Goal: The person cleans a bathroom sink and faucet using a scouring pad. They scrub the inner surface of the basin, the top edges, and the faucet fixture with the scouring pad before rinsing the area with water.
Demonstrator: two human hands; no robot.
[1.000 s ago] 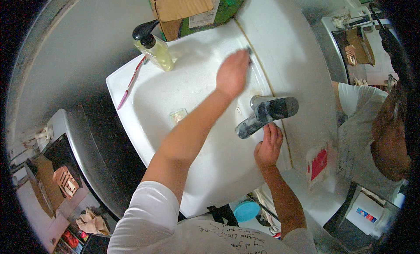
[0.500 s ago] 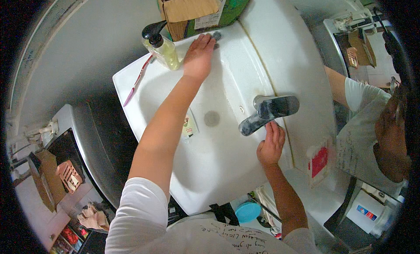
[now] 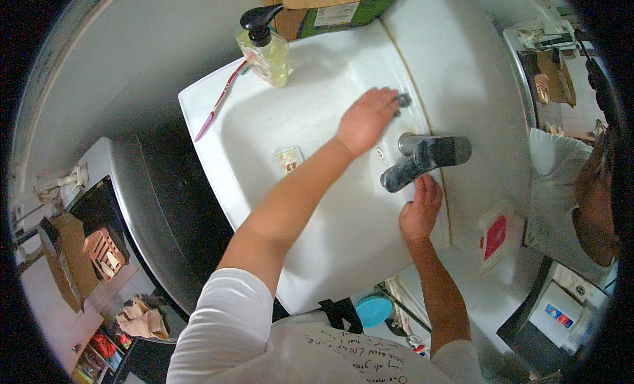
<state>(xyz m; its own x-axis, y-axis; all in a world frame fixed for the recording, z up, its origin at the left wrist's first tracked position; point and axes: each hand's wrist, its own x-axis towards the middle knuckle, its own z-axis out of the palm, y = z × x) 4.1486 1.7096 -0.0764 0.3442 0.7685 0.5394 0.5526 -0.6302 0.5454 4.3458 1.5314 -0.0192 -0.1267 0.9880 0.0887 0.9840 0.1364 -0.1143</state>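
In the white sink (image 3: pixel 330 252), my left hand (image 3: pixel 368 121) presses a dark grey scouring pad (image 3: pixel 403 101) with its fingertips onto the back ledge, just left of the tap (image 3: pixel 426 158). The pad looks like steel wool; the fingers partly cover it. My right hand (image 3: pixel 421 212) rests at the tap's near side, fingers stretched out, their tips against or just below the tap body. A small clear packet with a printed label (image 3: pixel 288 160) lies in the basin, next to my left forearm. My forearm hides the drain.
On the sink's left end stand a pump bottle of yellowish liquid (image 3: pixel 267 60) and a red-and-purple toothbrush (image 3: pixel 221 100). A green and brown cardboard box (image 3: pixel 304 20) sits behind them. A mirror (image 3: pixel 561 166) is at the right. A blue round lid (image 3: pixel 374 316) shows below the sink.
My left hand has slid right along the ledge with the scouring pad, from beside the box to near the tap. My right hand stays at the tap. The view has shifted a little.
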